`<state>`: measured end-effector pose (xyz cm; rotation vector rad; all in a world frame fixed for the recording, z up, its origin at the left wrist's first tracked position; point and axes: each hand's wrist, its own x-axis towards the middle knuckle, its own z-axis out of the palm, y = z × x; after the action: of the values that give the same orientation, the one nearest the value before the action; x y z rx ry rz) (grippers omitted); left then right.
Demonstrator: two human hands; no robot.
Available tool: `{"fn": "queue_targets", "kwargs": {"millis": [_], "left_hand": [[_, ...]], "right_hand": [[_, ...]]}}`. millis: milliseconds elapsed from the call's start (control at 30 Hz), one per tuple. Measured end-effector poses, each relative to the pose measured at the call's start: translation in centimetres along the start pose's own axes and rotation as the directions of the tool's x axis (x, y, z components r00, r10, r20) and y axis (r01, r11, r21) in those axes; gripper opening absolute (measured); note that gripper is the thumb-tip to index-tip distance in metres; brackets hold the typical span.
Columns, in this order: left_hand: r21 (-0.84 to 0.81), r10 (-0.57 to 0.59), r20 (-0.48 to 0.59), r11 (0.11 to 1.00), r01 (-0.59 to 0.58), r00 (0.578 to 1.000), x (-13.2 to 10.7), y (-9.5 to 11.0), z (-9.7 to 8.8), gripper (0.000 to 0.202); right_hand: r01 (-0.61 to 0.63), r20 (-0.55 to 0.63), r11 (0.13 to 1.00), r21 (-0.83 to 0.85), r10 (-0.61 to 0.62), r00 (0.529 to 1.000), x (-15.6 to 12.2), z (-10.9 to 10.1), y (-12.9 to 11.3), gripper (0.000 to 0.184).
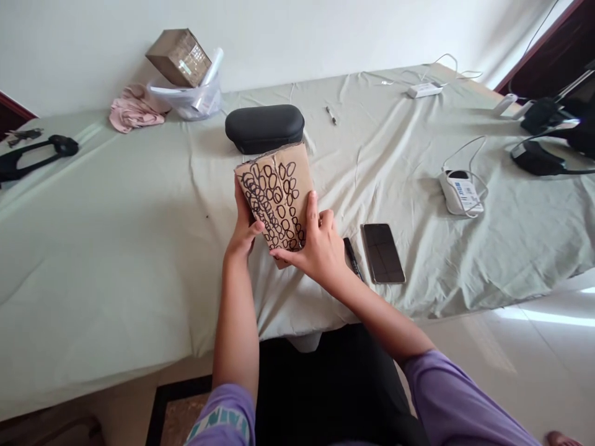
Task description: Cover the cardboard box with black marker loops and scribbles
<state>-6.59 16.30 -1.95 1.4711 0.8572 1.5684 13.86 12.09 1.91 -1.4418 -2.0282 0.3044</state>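
A brown piece of cardboard covered in black hand-drawn ovals stands tilted up above the bed's front edge. My left hand grips its left edge, thumb across the front. My right hand holds its lower right corner, fingers wrapped round the edge. A black marker lies on the sheet just right of my right hand. Behind the cardboard sits a black oval case.
A pale green sheet covers the bed. A dark phone lies right of the marker. A white charger with cable sits further right. At the back stand a bag with a cardboard box, a pink cloth and a pen.
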Motion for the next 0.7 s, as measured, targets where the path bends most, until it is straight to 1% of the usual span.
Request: {"fn": "queue_targets", "kwargs": {"millis": [67, 100, 167, 200, 233, 267, 300, 333, 400, 467, 567, 700], "left_hand": [[-0.015, 0.002, -0.019, 1.000, -0.003, 1.000, 0.2, -0.2, -0.1, 0.120], [-0.028, 0.006, -0.038, 1.000, -0.007, 0.999, 0.3, -0.2, -0.1, 0.117], [-0.073, 0.008, -0.082, 0.997, -0.014, 0.997, 0.4, -0.4, 0.3, 0.110], [-0.102, 0.001, -0.105, 0.995, -0.012, 0.994, 0.5, -0.4, 0.5, 0.106], [-0.132, -0.014, -0.128, 0.991, -0.003, 0.992, 0.5, -0.3, 0.7, 0.102], [-0.162, -0.033, -0.153, 0.987, 0.008, 0.988, 0.4, -0.2, 1.0, 0.097], [-0.187, -0.056, -0.176, 0.982, 0.023, 0.983, 0.4, -0.1, 1.2, 0.093], [-0.207, -0.080, -0.196, 0.978, 0.038, 0.977, 0.3, 0.0, 1.4, 0.090], [-0.234, -0.121, -0.224, 0.970, 0.068, 0.967, 0.3, 0.2, 1.6, 0.085], [-0.261, -0.151, -0.238, 0.961, 0.087, 0.959, 0.2, 0.4, 1.8, 0.085], [-0.305, -0.191, -0.243, 0.946, 0.112, 0.951, 0.2, 0.6, 1.9, 0.088], [-0.317, -0.201, -0.231, 0.940, 0.122, 0.952, 0.2, 0.6, 2.0, 0.088]], "right_hand": [[-0.001, 0.008, 0.999, 0.050, 0.001, 1.000, 0.1, -0.5, 0.4, 0.133], [0.004, 0.005, 0.996, 0.087, -0.004, 1.000, 0.0, -1.0, 0.9, 0.125], [-0.003, -0.047, 0.989, 0.150, 0.011, 0.999, -0.4, -2.5, 2.8, 0.098], [-0.030, -0.106, 0.987, 0.161, 0.048, 0.993, -0.8, -3.3, 4.1, 0.080], [-0.089, -0.177, 0.986, 0.143, 0.114, 0.978, -1.4, -4.1, 5.6, 0.064], [-0.159, -0.217, 0.981, 0.114, 0.180, 0.959, -2.0, -4.9, 7.1, 0.052], [-0.218, -0.217, 0.973, 0.078, 0.230, 0.949, -2.8, -5.5, 8.6, 0.041], [-0.259, -0.163, 0.965, 0.039, 0.262, 0.951, -3.6, -6.0, 9.9, 0.035], [-0.270, -0.050, 0.962, -0.048, 0.268, 0.962, -5.2, -6.3, 11.8, 0.033], [-0.235, 0.051, 0.961, -0.144, 0.245, 0.968, -6.4, -5.9, 12.7, 0.033], [-0.177, 0.125, 0.951, -0.255, 0.214, 0.969, -7.2, -4.8, 12.5, 0.032], [-0.129, 0.170, 0.947, -0.295, 0.185, 0.968, -6.8, -3.6, 11.1, 0.024]]}}
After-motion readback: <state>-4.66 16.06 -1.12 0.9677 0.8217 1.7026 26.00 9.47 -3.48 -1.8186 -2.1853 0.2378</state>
